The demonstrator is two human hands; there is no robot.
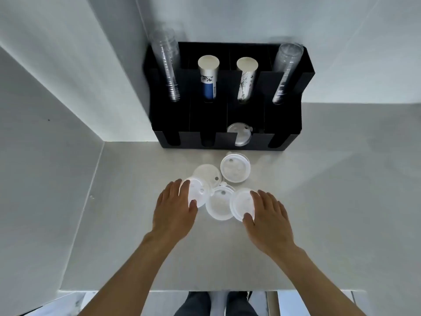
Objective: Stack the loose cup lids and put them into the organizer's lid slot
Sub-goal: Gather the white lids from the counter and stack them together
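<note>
Several loose white cup lids lie clustered on the pale counter in front of the black organizer (282, 140). One lid (235, 168) sits farthest back, with another (206, 174) to its left and one (219, 205) in the middle. My left hand (174, 210) pinches the leftmost lid (198, 192) between fingers and thumb. My right hand (268, 222) grips the rightmost lid (240, 202) the same way. A clear lid (239, 133) stands on edge in the organizer's third front slot.
The organizer's back compartments hold clear cup stacks (165, 67) (286, 71) and two paper cup stacks (207, 76) (246, 76). White walls (57, 156) close in on the left and behind. The counter's front edge (205, 289) is near my body.
</note>
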